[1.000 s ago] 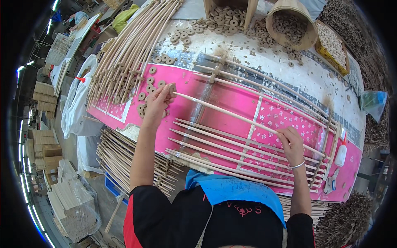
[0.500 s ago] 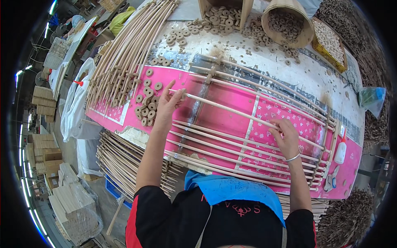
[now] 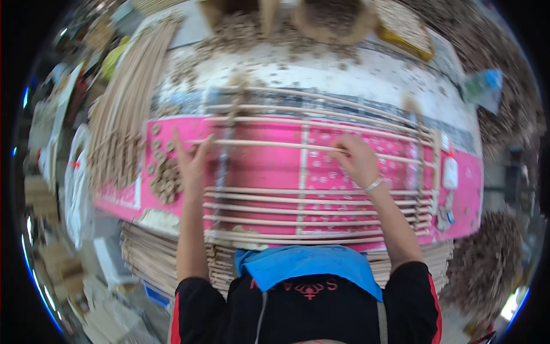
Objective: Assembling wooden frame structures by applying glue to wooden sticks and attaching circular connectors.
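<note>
A long thin wooden rod [image 3: 269, 144] lies across the pink sheet [image 3: 263, 169] on the table. My left hand [image 3: 192, 160] touches the rod's left end with its fingers spread. My right hand [image 3: 358, 160], with a bracelet at the wrist, grips the same rod further right. More rods lie in parallel rows above the held rod [image 3: 321, 117] and below it [image 3: 298, 209]. A cluster of small wooden rings [image 3: 163, 175] sits just left of my left hand.
A bundle of long rods [image 3: 123, 120] lies at the table's left. Boxes and a basket of wooden rings [image 3: 275, 23] stand at the far edge. A white bottle [image 3: 451, 172] stands at the right. Stacked rods [image 3: 154, 258] lie under the near edge.
Both hands have moved the rod farther away across the pink sheet. The camera view has shifted and blurred, with the table now more centred.
</note>
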`<state>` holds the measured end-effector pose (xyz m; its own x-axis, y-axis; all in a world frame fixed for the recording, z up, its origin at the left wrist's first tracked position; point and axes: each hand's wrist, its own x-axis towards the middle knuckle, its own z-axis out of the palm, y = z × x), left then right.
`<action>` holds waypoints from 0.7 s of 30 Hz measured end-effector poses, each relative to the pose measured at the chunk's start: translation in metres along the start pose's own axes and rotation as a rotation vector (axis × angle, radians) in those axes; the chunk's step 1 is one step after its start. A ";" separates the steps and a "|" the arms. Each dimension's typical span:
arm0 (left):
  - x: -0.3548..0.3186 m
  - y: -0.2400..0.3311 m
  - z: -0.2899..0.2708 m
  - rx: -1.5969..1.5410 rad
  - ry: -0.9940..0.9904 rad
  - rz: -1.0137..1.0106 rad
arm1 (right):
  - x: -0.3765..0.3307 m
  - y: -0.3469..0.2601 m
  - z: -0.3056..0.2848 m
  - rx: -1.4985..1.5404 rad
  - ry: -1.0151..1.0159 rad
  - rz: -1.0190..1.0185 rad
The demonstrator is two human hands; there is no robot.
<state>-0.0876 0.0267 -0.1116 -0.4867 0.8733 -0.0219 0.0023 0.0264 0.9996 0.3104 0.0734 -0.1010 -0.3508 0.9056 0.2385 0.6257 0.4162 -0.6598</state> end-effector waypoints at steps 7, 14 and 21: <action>0.003 -0.003 0.012 -0.032 -0.076 -0.003 | 0.008 0.021 0.001 -0.073 0.052 -0.038; 0.006 -0.010 0.022 -0.014 -0.119 -0.022 | 0.010 0.032 -0.002 -0.021 -0.015 0.045; 0.005 -0.010 0.015 -0.065 -0.115 -0.071 | 0.016 0.043 0.011 -0.106 0.057 -0.113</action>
<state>-0.0765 0.0379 -0.1224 -0.3806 0.9203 -0.0909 -0.0868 0.0623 0.9943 0.3238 0.1050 -0.1335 -0.3849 0.8544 0.3491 0.6552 0.5193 -0.5487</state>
